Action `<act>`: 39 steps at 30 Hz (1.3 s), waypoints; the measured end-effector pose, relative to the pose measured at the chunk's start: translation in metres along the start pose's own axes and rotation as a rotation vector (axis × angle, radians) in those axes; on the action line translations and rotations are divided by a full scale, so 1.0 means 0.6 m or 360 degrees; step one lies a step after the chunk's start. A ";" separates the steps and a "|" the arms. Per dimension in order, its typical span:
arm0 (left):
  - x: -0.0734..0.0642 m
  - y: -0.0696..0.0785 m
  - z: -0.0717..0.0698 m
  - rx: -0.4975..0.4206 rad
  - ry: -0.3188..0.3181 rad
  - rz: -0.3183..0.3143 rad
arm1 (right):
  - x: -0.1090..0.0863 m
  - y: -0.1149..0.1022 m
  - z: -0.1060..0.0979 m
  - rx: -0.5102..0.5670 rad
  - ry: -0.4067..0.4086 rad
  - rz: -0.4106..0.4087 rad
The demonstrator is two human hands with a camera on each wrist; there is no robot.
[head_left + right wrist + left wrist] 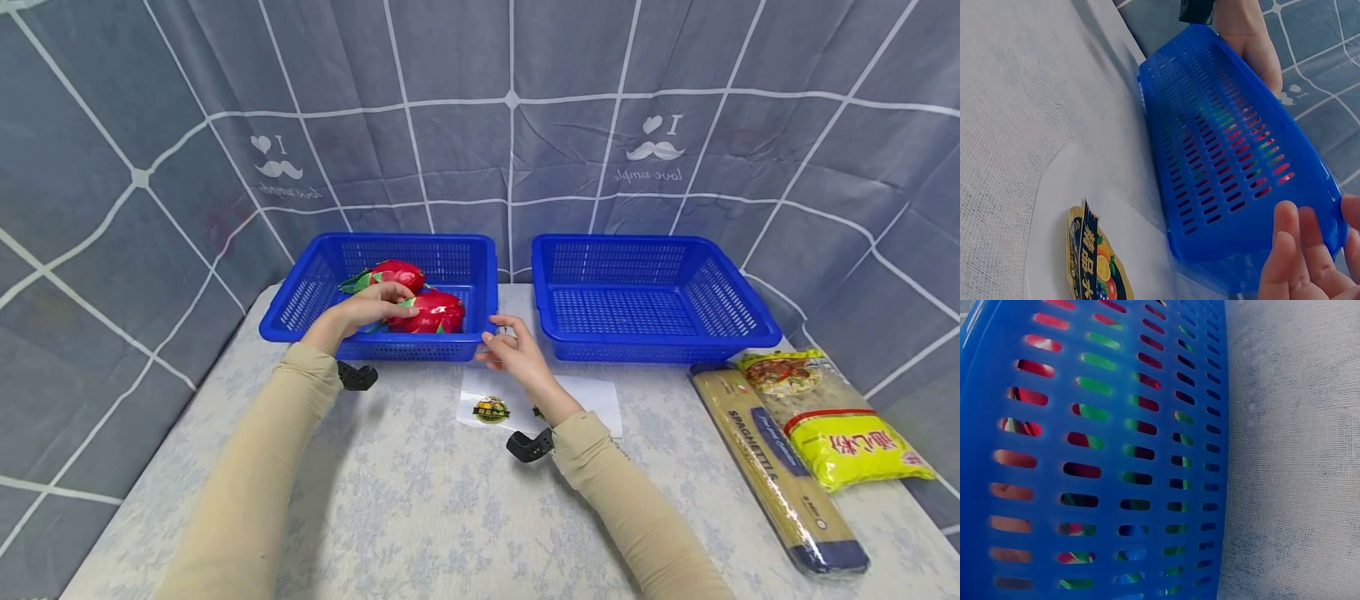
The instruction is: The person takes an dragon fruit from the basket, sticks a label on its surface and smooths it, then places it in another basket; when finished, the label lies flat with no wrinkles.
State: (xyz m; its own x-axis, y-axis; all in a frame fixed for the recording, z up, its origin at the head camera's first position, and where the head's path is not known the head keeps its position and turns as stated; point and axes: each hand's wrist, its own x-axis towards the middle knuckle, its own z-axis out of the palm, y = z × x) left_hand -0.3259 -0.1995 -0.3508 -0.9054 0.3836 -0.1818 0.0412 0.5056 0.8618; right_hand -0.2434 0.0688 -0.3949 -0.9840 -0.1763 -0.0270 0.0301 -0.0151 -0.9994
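The blue basket (450, 339), left of centre in the frame, is best held steady at its lower right corner, where the right hand (516, 350) has bent fingers; whether these grip the rim cannot be told. The left hand (375, 304) has its fingers closed on the nearer dragon fruit (442, 315) inside, best held by its body; its underside is hidden

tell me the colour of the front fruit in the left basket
The front fruit is glossy red with some green, shown best in the head view.
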 end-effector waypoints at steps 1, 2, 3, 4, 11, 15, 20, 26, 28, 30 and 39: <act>0.000 0.000 0.000 0.0007 0.0002 0.0006 | 0.000 -0.001 0.000 -0.0001 -0.0002 0.0004; 0.000 0.001 0.001 0.0012 0.0003 0.0014 | 0.000 0.000 0.000 -0.0002 -0.0005 0.0004; 0.000 0.001 0.002 0.0020 0.0006 0.0025 | 0.001 0.000 0.000 0.0001 -0.0009 0.0005; 0.000 0.002 0.003 0.0027 0.0011 0.0037 | 0.001 -0.001 0.000 -0.0001 -0.0011 0.0004; -0.004 0.003 0.007 0.0117 0.0109 0.0109 | 0.001 -0.005 0.001 -0.0001 -0.0024 0.0015; -0.005 0.003 0.008 0.0137 0.0123 0.0145 | 0.000 -0.007 0.002 0.0008 -0.0046 0.0036; -0.006 0.005 0.009 0.0112 0.0058 0.0149 | 0.000 -0.007 0.001 -0.0007 -0.0062 0.0022; -0.007 0.006 0.006 -0.0135 0.0192 0.0100 | 0.001 -0.004 0.002 -0.0010 -0.0060 0.0021; -0.009 0.009 0.005 -0.0199 0.0284 0.0107 | 0.002 -0.003 0.002 -0.0009 -0.0061 0.0029; -0.012 0.015 0.004 -0.0240 0.0359 0.0124 | 0.003 -0.002 0.002 -0.0015 -0.0060 0.0035; -0.049 0.102 0.007 -0.0364 0.0494 0.0352 | 0.002 -0.022 -0.024 -0.0318 -0.0106 -0.0040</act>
State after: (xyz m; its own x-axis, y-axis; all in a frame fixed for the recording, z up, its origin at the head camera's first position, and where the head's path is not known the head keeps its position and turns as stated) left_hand -0.2952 -0.1765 -0.2947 -0.9708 0.1952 0.1397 0.1854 0.2401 0.9529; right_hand -0.2475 0.0829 -0.3819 -0.9699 -0.2433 -0.0072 -0.0363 0.1739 -0.9841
